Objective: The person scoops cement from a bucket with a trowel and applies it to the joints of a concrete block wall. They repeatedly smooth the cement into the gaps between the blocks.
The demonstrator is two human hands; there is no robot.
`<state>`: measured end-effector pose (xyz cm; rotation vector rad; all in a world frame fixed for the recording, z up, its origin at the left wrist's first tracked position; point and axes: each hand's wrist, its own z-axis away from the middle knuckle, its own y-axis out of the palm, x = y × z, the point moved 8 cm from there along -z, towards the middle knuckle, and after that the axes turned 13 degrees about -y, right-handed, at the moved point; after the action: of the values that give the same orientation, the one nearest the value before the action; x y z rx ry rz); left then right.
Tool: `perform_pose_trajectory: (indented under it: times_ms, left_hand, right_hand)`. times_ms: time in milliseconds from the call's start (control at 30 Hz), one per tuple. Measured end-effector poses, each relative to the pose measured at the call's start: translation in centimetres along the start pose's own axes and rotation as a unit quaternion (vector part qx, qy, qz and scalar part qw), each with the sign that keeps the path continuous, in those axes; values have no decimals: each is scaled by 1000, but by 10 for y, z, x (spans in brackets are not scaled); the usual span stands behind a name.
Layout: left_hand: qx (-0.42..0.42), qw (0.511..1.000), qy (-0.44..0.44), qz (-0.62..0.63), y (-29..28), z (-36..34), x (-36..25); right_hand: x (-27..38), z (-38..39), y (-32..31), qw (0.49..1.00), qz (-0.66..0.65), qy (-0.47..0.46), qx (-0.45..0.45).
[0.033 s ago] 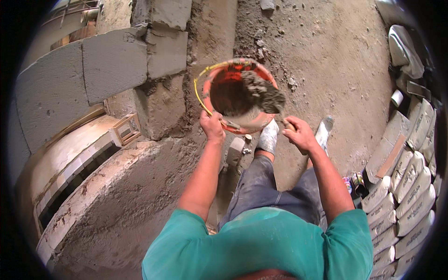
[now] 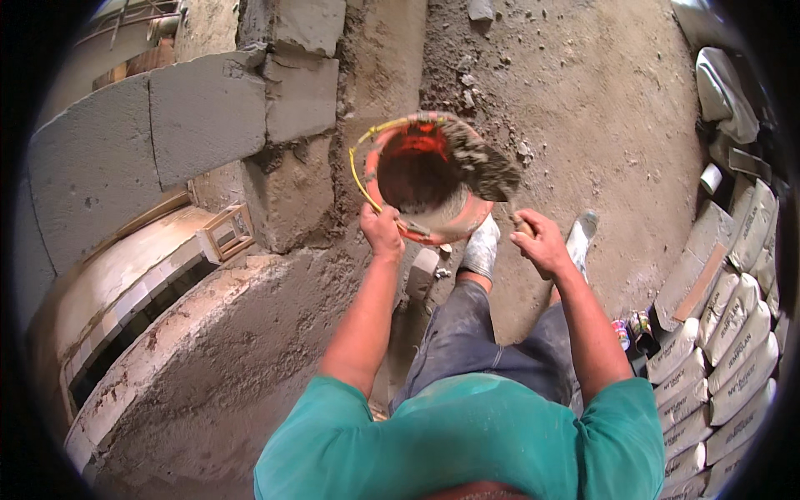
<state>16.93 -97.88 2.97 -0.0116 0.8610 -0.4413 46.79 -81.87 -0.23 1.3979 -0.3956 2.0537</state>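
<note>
My left hand (image 2: 382, 230) is closed on the near left rim of an orange bucket (image 2: 473, 217), beside its yellow handle (image 2: 354, 167). The bucket is tilted with its mouth toward me; its inside is dark, with grey mortar smeared on the rim. My right hand (image 2: 540, 243) grips the handle of a trowel (image 2: 522, 225). A lump of wet grey mortar (image 2: 483, 167) lies on the trowel's blade, over the bucket's right rim, and covers most of the blade.
A wall of grey blocks (image 2: 208, 117) stands at the left, above a curved, rough ledge (image 2: 183, 317). A small wooden frame (image 2: 227, 234) sits by the wall. Stacked bags (image 2: 742, 350) and a long board (image 2: 693, 262) line the right side. Rubble (image 2: 467, 79) lies beyond the bucket.
The trowel with its mortar has shifted a little to the right, toward the outside of the bucket's rim. The bucket sits slightly lower in view.
</note>
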Motion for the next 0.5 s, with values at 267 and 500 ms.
perform_pose_trajectory:
  times_ms: [267,500]
  left_hand:
    - [-25,989,-2,-148,-74,-14,53]
    - [-26,971,-43,-232,-109,2,66]
  right_hand:
    - [-12,-23,-30,949,-29,-53,-309]
    - [31,-166,82,875,-168,-124,-436]
